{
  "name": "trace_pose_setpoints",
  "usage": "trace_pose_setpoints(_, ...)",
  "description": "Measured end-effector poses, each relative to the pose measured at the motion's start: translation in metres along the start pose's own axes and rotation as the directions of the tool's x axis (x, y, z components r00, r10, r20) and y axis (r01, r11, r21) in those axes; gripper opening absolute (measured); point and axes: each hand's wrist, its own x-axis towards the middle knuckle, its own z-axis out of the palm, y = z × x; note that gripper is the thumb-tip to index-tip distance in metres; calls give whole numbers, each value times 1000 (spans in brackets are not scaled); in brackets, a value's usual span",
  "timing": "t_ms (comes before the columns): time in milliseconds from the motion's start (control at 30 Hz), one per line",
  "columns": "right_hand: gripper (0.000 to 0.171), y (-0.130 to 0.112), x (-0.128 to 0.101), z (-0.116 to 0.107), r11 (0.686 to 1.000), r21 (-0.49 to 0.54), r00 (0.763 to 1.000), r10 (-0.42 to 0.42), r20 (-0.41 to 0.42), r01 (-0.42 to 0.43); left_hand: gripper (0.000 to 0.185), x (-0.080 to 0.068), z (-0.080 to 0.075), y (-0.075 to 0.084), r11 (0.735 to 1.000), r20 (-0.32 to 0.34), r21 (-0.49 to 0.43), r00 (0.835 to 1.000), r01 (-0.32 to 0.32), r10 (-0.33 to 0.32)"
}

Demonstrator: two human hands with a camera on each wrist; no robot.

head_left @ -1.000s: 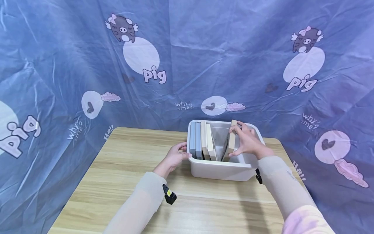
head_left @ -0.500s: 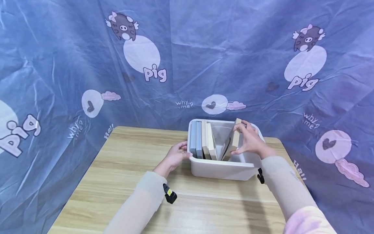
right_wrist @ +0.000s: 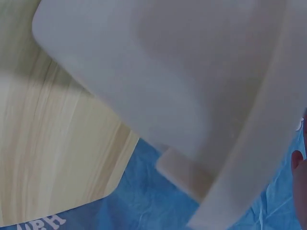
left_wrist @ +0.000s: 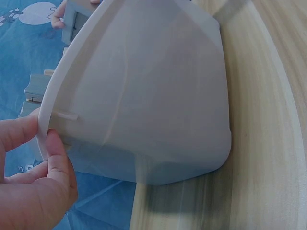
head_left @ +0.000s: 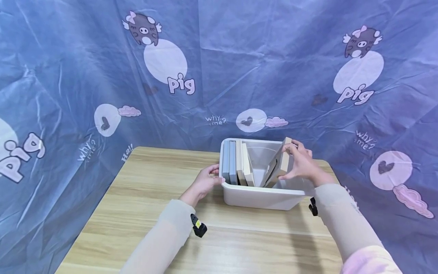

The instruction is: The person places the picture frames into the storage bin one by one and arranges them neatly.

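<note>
In the head view, a white plastic bin (head_left: pixel 260 198) is seen at the far right of the light wooden table (head_left: pixel 137 213). Its left rim is pinched by the left hand (head_left: pixel 205 182). A beige tilted book (head_left: pixel 281 161) in the right part of the bin is grasped by the right hand (head_left: pixel 301 163). Upright grey and cream books (head_left: pixel 236 163) are kept at the left wall.

In the left wrist view, the bin rim (left_wrist: pixel 45 124) is held between thumb and fingers (left_wrist: pixel 55 158).

In the right wrist view, only the bin's outer wall (right_wrist: pixel 182 86) and the table (right_wrist: pixel 48 158) are shown clearly.
</note>
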Motion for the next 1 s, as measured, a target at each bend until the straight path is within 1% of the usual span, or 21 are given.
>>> trace_pose_setpoints(167,88,-3,2,10,999,-12,999,-45,18,45,57,3,-2,-1,1000,-2,5,1000,1,-1)
trace_pose_setpoints(300,88,-9,6,19,996,-41,997,-74,37,75,58,11,-4,-10,1000,4,-19,1000,11,-11)
trace_pose_setpoints(400,88,-14,10,23,994,-59,993,-92,75,97,59,17,-5,-18,1000,1,-28,1000,14,-14)
trace_pose_setpoints(533,87,-23,17,27,991,-51,984,-119,135,126,58,21,-5,-22,1000,-14,-19,1000,8,-9)
trace_pose_setpoints(700,85,-30,21,34,987,-55,971,-137,196,151,58,21,-5,-24,1000,-14,-8,1000,-11,11)
trace_pose_setpoints(867,85,-33,24,42,989,-18,961,-137,241,145,58,20,-5,-25,1000,-6,-13,1000,-24,24)
trace_pose_setpoints(933,85,-34,26,45,989,3,958,-141,252,145,57,16,-4,-20,1000,-2,-11,1000,-26,26)
trace_pose_setpoints(1000,84,-36,29,47,987,2,956,-154,252,158,57,12,-4,-14,1000,3,-11,1000,-28,28)
